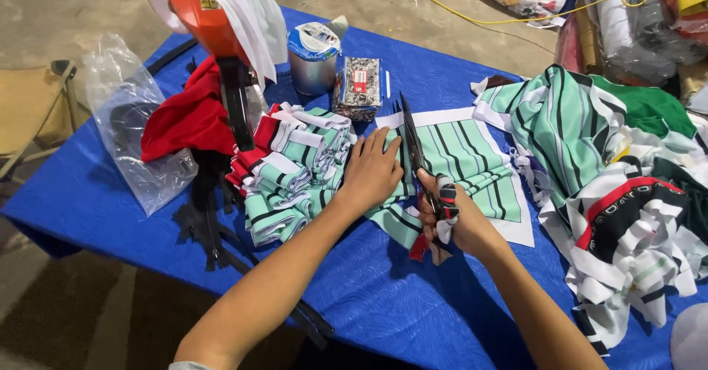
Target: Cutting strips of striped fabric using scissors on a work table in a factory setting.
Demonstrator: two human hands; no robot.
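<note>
Left hand: our left hand (371,169) lies flat, fingers spread, pressing the mint-green striped fabric (461,165) onto the counter (383,296); its grip is wide and clasps nothing.
Right hand: our right hand (457,221) has its grip wrapped around the handles of the scissors (414,149), which are bound in cloth strips; the long dark blades point away from us and lie along the left edge of the striped piece, and we cannot quite tell whether they are parted.
Striped fabric: a soft knit, pale green with dark and white stripes, lying flat on a white paper-like pattern sheet (520,230) in the middle of the counter, between our two hands.
Cut pieces: a ruffled stack of folded pieces (291,171) in the same green, with red and white edges, just to the left of the left hand.
Counter: covered with a bright blue cloth with a faint embossed swirl.
Right side: a loose heap of fabric scraps (619,185) in green, white, black and red.
Left side: a crumpled clear plastic bag (133,119), a red cloth (188,115) and black zipper strips (210,230).
Far edge: a shiny cylindrical tin (313,60) beside a small patterned packet (358,86), and an orange rounded machine head (203,16) draped with white cloth.
</note>
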